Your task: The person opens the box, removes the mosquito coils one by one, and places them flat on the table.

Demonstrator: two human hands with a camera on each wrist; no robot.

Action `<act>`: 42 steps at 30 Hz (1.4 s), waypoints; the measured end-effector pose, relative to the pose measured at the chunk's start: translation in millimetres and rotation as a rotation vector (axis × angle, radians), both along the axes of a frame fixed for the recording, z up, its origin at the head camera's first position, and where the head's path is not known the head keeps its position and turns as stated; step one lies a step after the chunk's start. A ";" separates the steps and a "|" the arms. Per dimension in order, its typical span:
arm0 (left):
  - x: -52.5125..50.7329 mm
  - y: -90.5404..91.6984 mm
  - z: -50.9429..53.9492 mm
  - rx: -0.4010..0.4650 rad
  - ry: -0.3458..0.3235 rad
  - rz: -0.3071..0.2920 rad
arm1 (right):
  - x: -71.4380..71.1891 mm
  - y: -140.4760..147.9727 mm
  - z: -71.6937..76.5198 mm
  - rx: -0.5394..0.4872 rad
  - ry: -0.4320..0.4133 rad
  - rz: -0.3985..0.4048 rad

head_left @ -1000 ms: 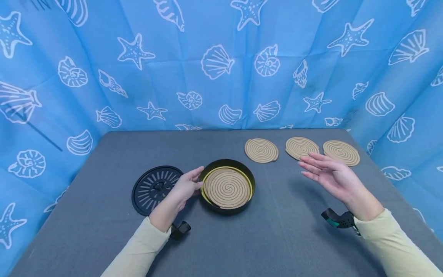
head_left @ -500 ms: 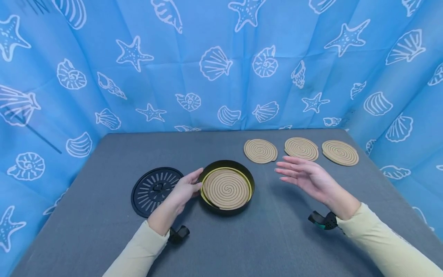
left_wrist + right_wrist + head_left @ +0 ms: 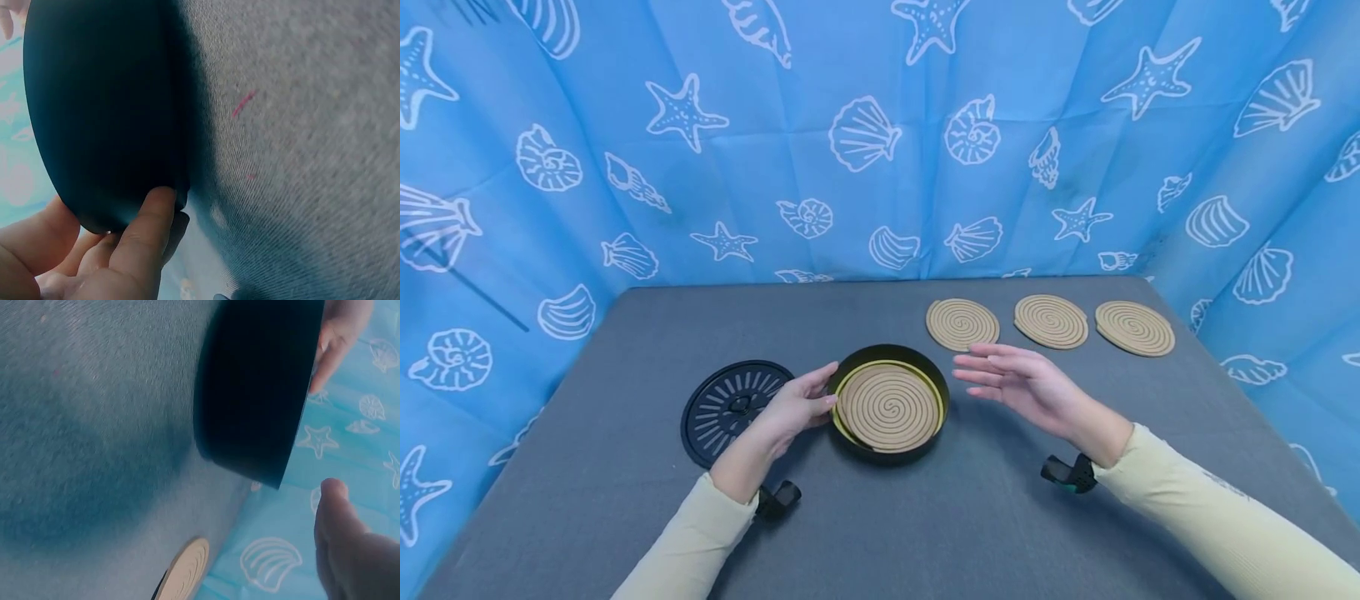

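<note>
A black round mosquito coil holder (image 3: pixel 887 457) stands on the table, lined with a yellow ring (image 3: pixel 934 377). One tan mosquito coil (image 3: pixel 891 408) lies inside it. My left hand (image 3: pixel 792 410) grips the holder's left side, thumb at the rim and fingers against the outer wall (image 3: pixel 106 112). To the right hovers my right hand (image 3: pixel 1026 387), its fingers extended toward the holder and a small gap away, holding nothing. In the right wrist view the holder (image 3: pixel 256 394) appears apart from that hand. A black slotted lid (image 3: pixel 722 417) lies left of the holder, partly behind the left hand.
Three more coils lie along the back right: a near one (image 3: pixel 961 321), a middle one (image 3: pixel 1051 322) and a far one (image 3: pixel 1135 327). The grey table (image 3: pixel 910 533) ends at a blue shell-print curtain (image 3: pixel 880 192).
My right hand has moved left from beside the far coils to near the holder's right side. The left hand stays at the holder, which has not visibly moved.
</note>
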State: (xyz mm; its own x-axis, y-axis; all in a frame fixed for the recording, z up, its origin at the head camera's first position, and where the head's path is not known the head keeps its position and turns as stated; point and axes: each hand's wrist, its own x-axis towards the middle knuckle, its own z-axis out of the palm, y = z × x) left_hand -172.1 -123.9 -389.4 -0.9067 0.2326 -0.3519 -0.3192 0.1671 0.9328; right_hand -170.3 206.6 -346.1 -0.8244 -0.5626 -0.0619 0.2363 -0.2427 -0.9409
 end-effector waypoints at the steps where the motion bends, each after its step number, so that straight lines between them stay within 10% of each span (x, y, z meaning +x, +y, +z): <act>1: -0.2 -0.4 0.1 -0.003 -0.001 -0.003 | -0.6 -2.3 -0.6 -0.011 -0.003 0.014; 42: -2.6 3.6 0.5 -0.059 0.009 0.020 | -56.5 -72.0 -1.1 0.402 -0.185 0.215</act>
State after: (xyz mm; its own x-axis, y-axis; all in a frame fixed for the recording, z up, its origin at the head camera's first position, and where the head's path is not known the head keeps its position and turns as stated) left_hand -174.7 -120.3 -388.8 -0.9142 0.1936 -0.3561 -0.3146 0.2154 0.9245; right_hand -226.8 134.6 -347.1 -0.6467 -0.6208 -0.4432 0.4129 0.2036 -0.8877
